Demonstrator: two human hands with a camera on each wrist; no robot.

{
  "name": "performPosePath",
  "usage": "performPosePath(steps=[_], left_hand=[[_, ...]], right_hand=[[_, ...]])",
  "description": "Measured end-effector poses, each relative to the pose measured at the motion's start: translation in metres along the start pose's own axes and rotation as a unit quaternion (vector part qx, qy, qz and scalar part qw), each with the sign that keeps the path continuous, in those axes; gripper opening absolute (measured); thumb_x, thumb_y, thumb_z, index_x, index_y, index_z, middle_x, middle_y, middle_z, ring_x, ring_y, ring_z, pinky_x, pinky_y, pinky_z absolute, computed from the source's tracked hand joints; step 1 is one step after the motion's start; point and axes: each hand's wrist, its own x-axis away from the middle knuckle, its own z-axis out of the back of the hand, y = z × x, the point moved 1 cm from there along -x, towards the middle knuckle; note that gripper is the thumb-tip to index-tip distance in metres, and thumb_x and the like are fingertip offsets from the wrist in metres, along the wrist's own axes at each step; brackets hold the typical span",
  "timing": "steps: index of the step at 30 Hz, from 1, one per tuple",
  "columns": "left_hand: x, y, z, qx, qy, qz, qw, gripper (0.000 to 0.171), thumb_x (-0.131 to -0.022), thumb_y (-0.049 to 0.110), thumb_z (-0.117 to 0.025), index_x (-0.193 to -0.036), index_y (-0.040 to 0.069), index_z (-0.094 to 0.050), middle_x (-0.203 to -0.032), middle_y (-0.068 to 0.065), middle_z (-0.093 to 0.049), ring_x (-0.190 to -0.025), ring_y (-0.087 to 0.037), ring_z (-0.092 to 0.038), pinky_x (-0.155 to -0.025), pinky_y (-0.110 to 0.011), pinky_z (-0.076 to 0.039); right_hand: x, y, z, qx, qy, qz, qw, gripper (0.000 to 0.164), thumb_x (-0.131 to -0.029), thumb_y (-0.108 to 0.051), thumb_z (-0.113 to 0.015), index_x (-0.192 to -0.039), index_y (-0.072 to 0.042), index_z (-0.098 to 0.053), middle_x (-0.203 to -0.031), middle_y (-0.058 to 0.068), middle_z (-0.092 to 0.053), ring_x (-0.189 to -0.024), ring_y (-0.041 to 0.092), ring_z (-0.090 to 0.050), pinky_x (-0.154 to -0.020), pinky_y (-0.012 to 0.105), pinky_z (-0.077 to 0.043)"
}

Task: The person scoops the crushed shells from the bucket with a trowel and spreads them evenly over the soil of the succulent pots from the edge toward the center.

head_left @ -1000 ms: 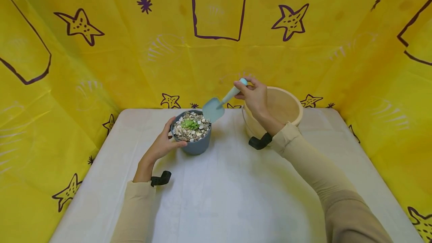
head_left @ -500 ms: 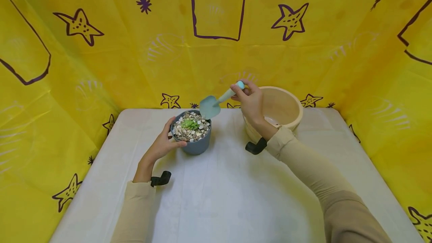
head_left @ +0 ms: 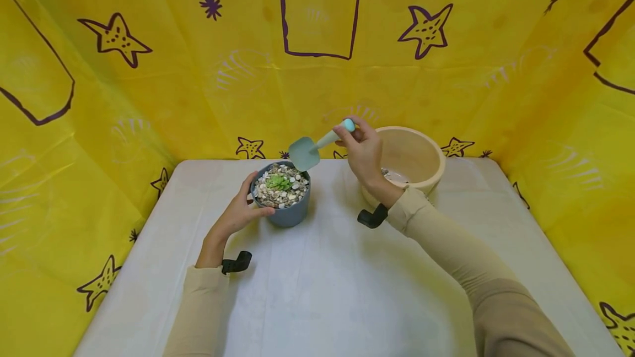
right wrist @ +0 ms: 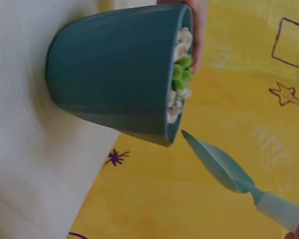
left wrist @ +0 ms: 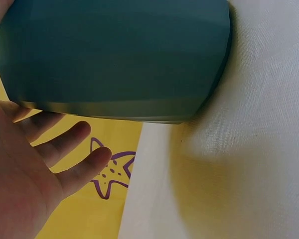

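Note:
A blue-grey plant pot stands on the table, filled with pale pebbles around a small green succulent. My left hand holds the pot by its left side, thumb in front near the rim and fingers behind. In the left wrist view, its lower fingers are spread beside the pot wall. My right hand pinches the handle of a light blue trowel. The trowel blade slants down to the left, its tip right at the pot's back right rim.
A cream bucket stands to the right behind my right wrist, with a few pebbles at its bottom. White cloth covers the table. Yellow patterned sheets hang close behind the table and at both sides.
My right hand has moved left and slightly down with the trowel, and its blade has shifted up and left along the pot's rim. The left hand and pot have stayed put.

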Motion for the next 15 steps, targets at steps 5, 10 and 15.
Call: performPosePath(steps=[5,10,15], left_hand=[[0.001,0.0,-0.001,0.006,0.002,0.003,1.0,0.112,-0.08,0.036,-0.08,-0.158,0.026,0.0,-0.164,-0.016,-0.006,-0.139,-0.052,-0.029,-0.108,-0.065,-0.035],[0.0,-0.002,-0.001,0.012,0.005,0.002,0.9999,0.112,-0.079,0.039,-0.08,-0.158,0.025,-0.002,-0.165,-0.014,-0.005,-0.14,-0.053,-0.029,-0.108,-0.065,-0.034],[-0.001,-0.003,-0.002,0.018,0.005,0.001,0.9998,0.113,-0.078,0.039,-0.081,-0.158,0.025,-0.002,-0.165,-0.014,-0.004,-0.14,-0.053,-0.027,-0.109,-0.064,-0.033]], right_hand=[[-0.011,-0.004,0.014,-0.028,0.034,-0.034,0.998,0.026,-0.087,-0.007,-0.071,-0.104,0.01,-0.064,-0.082,-0.003,-0.07,-0.071,0.008,-0.072,-0.064,0.027,-0.06],[-0.021,-0.009,0.03,-0.05,0.068,-0.082,0.993,0.023,-0.085,-0.011,-0.074,-0.101,0.005,-0.067,-0.08,-0.001,-0.072,-0.062,0.012,-0.071,-0.062,0.027,-0.059],[-0.029,-0.015,0.045,-0.071,0.093,-0.121,0.986,0.021,-0.084,-0.014,-0.075,-0.098,-0.001,-0.067,-0.083,0.007,-0.074,-0.061,0.015,-0.071,-0.06,0.028,-0.06]])
